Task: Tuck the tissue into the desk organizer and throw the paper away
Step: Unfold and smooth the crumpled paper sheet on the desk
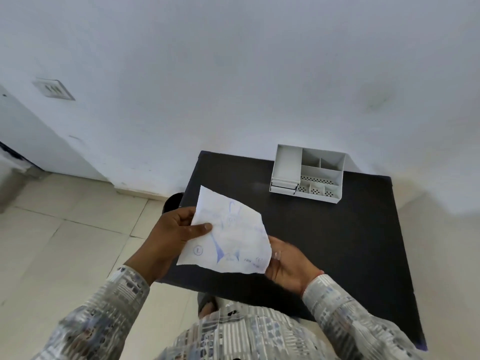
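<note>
Held scribbled paper (228,229) between both hands: left hand (174,229) pinching one edge, right hand (288,266) supporting underneath. Light, limp, easily torn; best crumpled whole.

Head-worn wide view, angled steeply down, close above black table (337,242)

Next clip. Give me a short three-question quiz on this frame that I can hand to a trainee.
1. True or false: the paper with blue ink marks lies flat on the black table.
2. Which hands touch the paper? A) left hand only B) right hand only C) both
3. Fill in: the white desk organizer stands at the table's far edge, near the ____.

Key
1. False: it is held up over the table's near left part.
2. C: the left hand pinches the left edge, and the right hand is at the lower right corner.
3. wall
</note>
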`<state>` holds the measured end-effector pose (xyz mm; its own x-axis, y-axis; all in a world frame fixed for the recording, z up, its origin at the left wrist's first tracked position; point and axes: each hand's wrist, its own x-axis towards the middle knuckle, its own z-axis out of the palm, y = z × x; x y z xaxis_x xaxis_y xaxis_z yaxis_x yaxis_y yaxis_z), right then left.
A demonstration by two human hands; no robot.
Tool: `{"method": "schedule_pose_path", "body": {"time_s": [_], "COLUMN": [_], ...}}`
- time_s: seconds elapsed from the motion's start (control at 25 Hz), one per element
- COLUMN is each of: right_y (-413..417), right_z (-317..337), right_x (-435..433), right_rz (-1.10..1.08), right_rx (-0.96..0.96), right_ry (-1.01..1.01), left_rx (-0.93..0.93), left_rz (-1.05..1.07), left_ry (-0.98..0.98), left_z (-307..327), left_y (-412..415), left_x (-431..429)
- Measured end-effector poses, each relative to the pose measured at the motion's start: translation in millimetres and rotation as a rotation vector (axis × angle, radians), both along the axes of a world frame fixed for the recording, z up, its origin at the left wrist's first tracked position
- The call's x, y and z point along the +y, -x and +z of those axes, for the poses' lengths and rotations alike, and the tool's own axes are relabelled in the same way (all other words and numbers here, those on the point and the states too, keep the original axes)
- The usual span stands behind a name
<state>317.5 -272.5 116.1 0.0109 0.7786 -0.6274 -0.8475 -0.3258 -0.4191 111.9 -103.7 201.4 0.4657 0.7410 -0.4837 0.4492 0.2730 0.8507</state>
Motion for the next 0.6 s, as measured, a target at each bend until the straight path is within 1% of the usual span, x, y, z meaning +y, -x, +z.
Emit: {"method": "schedule_pose_path", "body": {"time_s": [0.04, 0.08, 0.12, 0.16, 0.2, 0.24, 0.28, 0.32, 0.4, 0.44, 0.48, 0.52, 0.56, 0.6], "right_y": [9, 17, 23, 26, 31, 38, 43, 45, 48, 52, 54, 57, 60, 61], "right_z": [-9, -18, -30, -43, -55, -58, -63, -73, -88, -99, -110, -117, -123, -129], "right_x": [4, 10, 19, 25, 32, 36, 41, 51, 64, 69, 71, 69, 63, 56], "right_rz": [0.012, 0.035, 0.032, 0.023, -0.025, -0.068, -0.097, -0.125, -0.141, -0.182, -0.239, -0.307, -0.364, -0.421], "right_rx": [-0.047, -0.037, -0.055, -0.084, -0.004, 0.044, 0.082, 0.085, 0.002, -0.008, -0.031, -0.098, -0.158, -0.154], "right_ry": [-0.001, -0.017, 0.027, 0.099, 0.144, 0.145, 0.171, 0.216, 0.3, 0.363, 0.442, 0.535, 0.619, 0.672], "left_rx": [-0.017, -0.026, -0.001, 0.086, 0.194, 0.309, 0.391, 0.437, 0.446, 0.466, 0.523, 0.582, 0.614, 0.618], "left_rz": [-0.008, -0.007, -0.005, -0.031, -0.072, -0.111, -0.109, -0.137, -0.246, -0.267, -0.312, -0.382, -0.433, -0.468], "left_ry": [0.076, 0.142, 0.161, 0.075, -0.047, -0.187, -0.298, -0.325, -0.24, -0.207, -0.215, -0.232, -0.227, -0.193], "left_z": [-1, -3, -6, -11, -20, -26, -32, -42, -63, -74, -90, -103, -116, -127], "left_y": [3, 6, 7, 10, 11, 11, 11, 14, 20, 23, 25, 27, 30, 31], "left_x": [10, 18, 26, 34, 40, 44, 50, 56, 76, 89, 102, 113, 120, 125]}}
